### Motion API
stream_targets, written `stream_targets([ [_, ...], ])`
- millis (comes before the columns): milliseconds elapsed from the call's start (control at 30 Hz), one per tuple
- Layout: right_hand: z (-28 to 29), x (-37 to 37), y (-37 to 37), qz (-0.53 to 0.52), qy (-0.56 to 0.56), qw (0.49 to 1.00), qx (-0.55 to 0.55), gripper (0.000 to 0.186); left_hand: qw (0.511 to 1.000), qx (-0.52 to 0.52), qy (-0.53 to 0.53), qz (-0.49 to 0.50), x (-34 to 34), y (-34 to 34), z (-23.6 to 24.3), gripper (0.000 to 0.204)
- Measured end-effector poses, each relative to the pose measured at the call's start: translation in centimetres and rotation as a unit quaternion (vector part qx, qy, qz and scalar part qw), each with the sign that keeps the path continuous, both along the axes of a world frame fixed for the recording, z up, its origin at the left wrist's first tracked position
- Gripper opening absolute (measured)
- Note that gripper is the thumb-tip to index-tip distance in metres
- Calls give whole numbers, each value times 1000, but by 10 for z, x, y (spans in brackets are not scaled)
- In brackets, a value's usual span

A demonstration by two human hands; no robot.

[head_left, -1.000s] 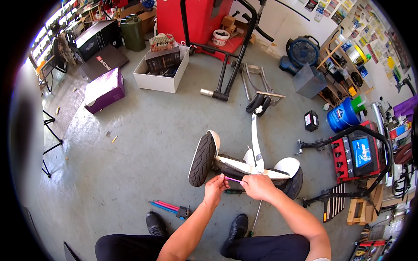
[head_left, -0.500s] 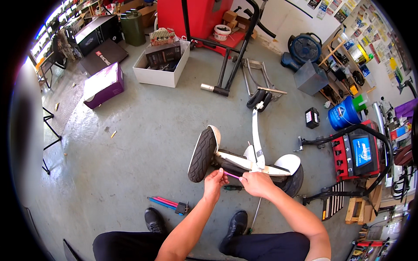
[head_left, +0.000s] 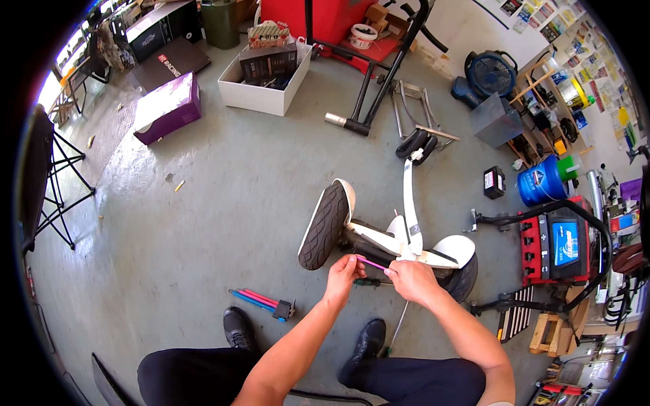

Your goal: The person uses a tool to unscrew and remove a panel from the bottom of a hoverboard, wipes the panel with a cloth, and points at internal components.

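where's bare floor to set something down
Widest free patch: floor between the purple box, left tyre and coloured rods, bar a yellow scrap. Crowded: around the left hand and right hand, and near the red machine and bucket.

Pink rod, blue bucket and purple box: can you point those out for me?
Pink rod (head_left: pixel 372 263): head view, middle of its bare shaft.
Blue bucket (head_left: pixel 539 184): head view, on its outer side wall.
Purple box (head_left: pixel 175 121): head view, on its purple long side.
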State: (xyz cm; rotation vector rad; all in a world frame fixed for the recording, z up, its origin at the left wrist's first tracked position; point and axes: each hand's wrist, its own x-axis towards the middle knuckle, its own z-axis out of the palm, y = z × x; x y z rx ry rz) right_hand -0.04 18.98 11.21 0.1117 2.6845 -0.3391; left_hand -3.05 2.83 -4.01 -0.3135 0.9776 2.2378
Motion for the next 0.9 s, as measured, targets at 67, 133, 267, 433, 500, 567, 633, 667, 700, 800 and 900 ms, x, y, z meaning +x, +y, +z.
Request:
stream_targets([
  [67, 1, -1, -5, -15, -4, 1000, 0, 31, 1000, 2, -11, 4, 1, -1, -5, 24],
  [133, -3, 0, -3, -32, 3, 999, -6, 31, 1000, -1, 0, 13, 0, 1, -7, 24],
  [267, -15, 0, 4, -21, -12, 999, 21, 31, 997, -64, 34, 18, -2, 6, -11, 24],
  [433, -13, -2, 3, -12, -35, 999, 26, 32, 987, -137, 82, -3, -6, 2, -9, 24],
  [500, -11, -4, 5, -11, -36, 999, 24, 32, 987, -136, 84, -3, -7, 2, -10, 24],
  [567, -16, -3, 8, -19, -37, 999, 23, 31, 986, -143, 85, -6, -8, 3, -8, 24],
  [633, -22, -1, 8, -13, -31, 999, 41, 31, 980, -173, 101, -12, -8, 5, -6, 24],
  [667, -24, 0, 7, -10, -28, 998, 51, 31, 976, -188, 110, -16, -8, 6, -5, 24],
  [700, -22, -1, 7, -10, -18, 999, 45, 31, 979, -178, 100, -12, -9, 5, -5, 25],
  [800, -21, -4, 8, -7, 5, 999, 49, 32, 982, -169, 89, -11, -10, 5, -4, 25],
  [900, -28, -1, 6, -4, 14, 997, 75, 35, 976, -189, 104, -17, -10, 8, 0, 27],
])
